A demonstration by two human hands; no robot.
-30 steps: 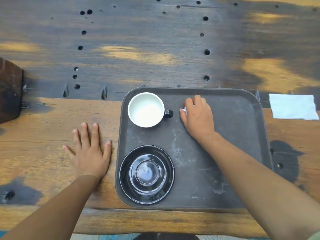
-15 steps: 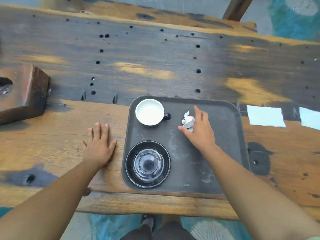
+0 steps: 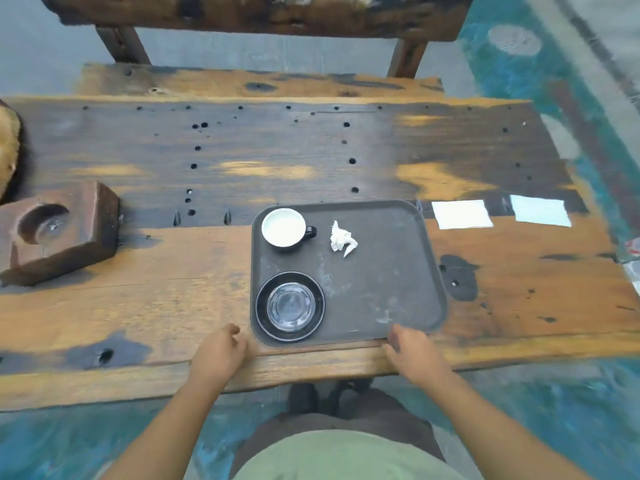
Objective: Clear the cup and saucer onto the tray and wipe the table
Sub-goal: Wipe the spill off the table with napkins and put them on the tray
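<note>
Both hands have withdrawn from their earlier places to the near edge of the table, and the crumpled tissue (image 3: pixel 341 240) formerly under the right fingers now lies free on the tray. Left hand (image 3: pixel 219 355): fingers loosely curled, holding nothing, resting on the wood just beside the tray's near left corner; contact with the tray cannot be confirmed. Right hand (image 3: pixel 414 351): fingers (image 3: pixel 394 336) bent and close together at the tray's near edge; motion blur prevents telling whether they grip the rim or merely touch it.

Tray (image 3: pixel 391 282), dark grey, sits flat on the wooden table (image 3: pixel 156 289) toward its near side. Cup (image 3: pixel 284 227), white inside with a dark handle pointing right, stands upright in the far left corner of the tray. Saucer (image 3: pixel 290 306), black and glossy, lies in the near left corner, apart from the cup. Tissue lies just right of the cup handle, not touching it.

Two flat napkins (image 3: pixel 462 214) lie on the table beyond the tray's far right corner. Wooden block (image 3: pixel 55 233) with a round recess sits at the table's left end, well apart from the tray
</note>
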